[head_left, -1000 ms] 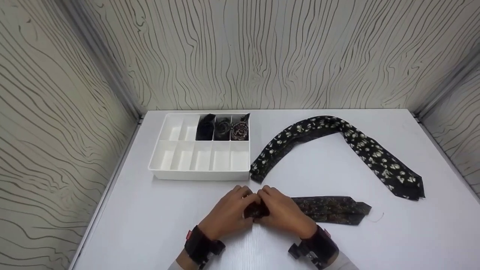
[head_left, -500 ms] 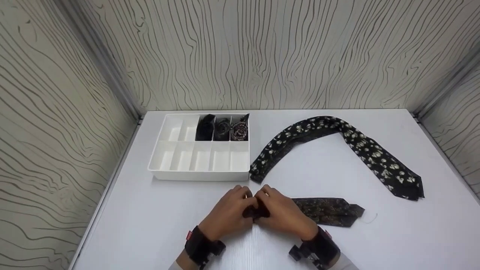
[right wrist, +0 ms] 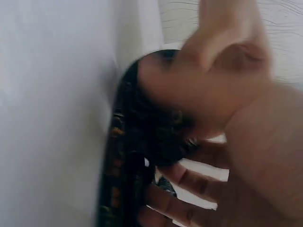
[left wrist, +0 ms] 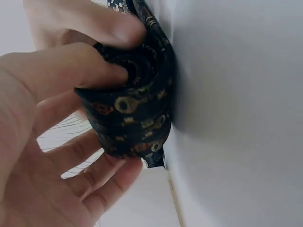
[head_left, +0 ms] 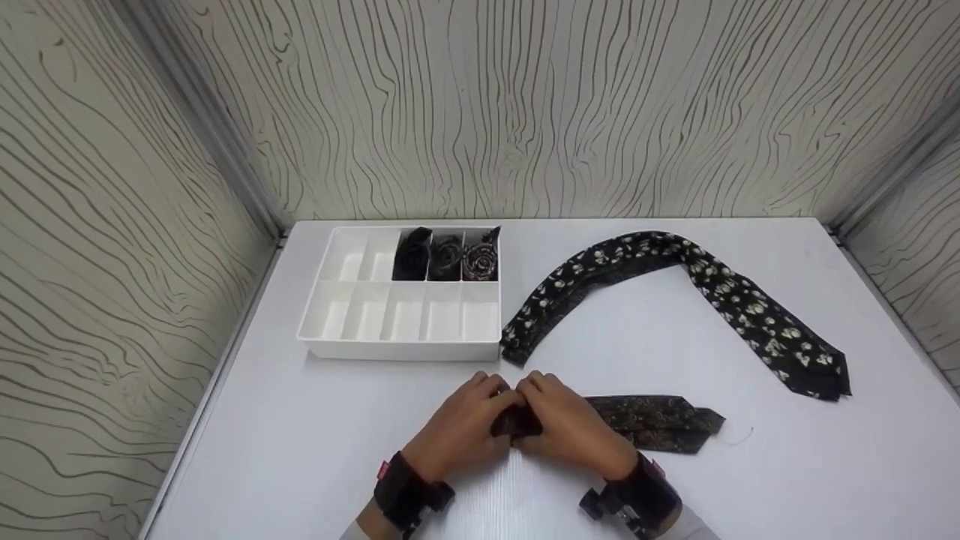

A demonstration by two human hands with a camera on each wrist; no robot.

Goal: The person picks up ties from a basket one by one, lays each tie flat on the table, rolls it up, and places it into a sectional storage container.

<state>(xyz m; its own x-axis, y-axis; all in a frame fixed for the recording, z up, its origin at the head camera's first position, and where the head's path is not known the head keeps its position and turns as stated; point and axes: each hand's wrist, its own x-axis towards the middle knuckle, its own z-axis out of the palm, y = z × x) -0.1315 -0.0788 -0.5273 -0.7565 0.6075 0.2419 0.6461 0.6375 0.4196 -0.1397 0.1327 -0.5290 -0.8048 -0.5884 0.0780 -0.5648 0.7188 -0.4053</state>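
A dark patterned necktie (head_left: 652,421) lies on the table, its left part wound into a roll (left wrist: 137,111) between my hands. Small key-like motifs show on the roll in the left wrist view. My left hand (head_left: 463,427) grips the roll from the left, thumb at its coiled edge and fingertips under it. From the right, my right hand (head_left: 566,427) holds the same roll with curled fingers; the right wrist view is blurred there. The tie's flat tail stretches right, past the right hand. In the head view the fingers hide most of the roll.
A white divided box (head_left: 401,350) stands behind the left hand. Several rolled ties, one a patterned roll (head_left: 480,261), fill compartments in its back row. A black floral tie (head_left: 757,315) lies bent across the back right. A loose thread (head_left: 742,437) lies beyond the tail.
The tie's flat tail has slid left toward my hands and looks shorter. Both hands stay nearly in place around the roll. The box and floral tie have not moved.
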